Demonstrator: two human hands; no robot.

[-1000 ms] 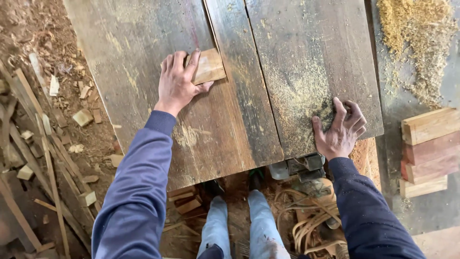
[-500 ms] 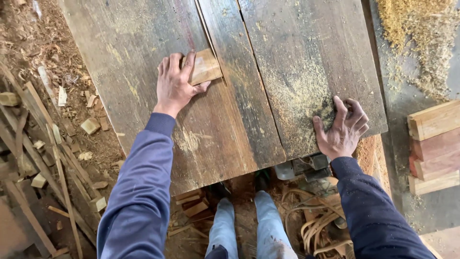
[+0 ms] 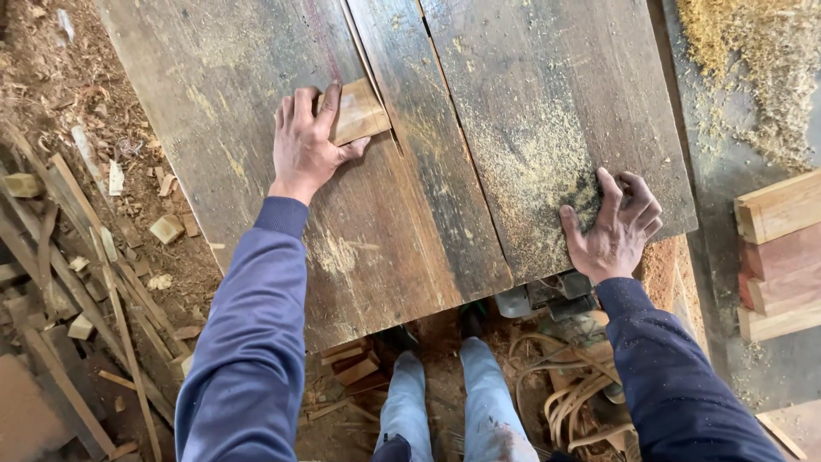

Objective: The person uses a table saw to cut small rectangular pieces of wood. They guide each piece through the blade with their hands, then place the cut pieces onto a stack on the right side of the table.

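Note:
My left hand (image 3: 306, 144) lies flat on a small pale wooden block (image 3: 359, 111), pressing it onto the worn plank table top (image 3: 256, 68) beside a dark slot between the boards. My right hand (image 3: 614, 224) rests with fingers spread on the sawdust-covered right board (image 3: 547, 94), near its front right corner, holding nothing. Both arms wear dark blue sleeves. My legs in blue jeans (image 3: 462, 402) stand below the table's front edge.
Wood scraps and thin strips (image 3: 77, 248) litter the dirt floor at left. Sawn timber blocks (image 3: 780, 257) are stacked at right, with a sawdust heap (image 3: 761, 60) behind them. Coiled cord (image 3: 564, 402) and a machine part (image 3: 547, 295) sit under the table.
The view has shifted slightly; the left hand with the block sits a little closer to the slot. The right hand stays in place on the board.

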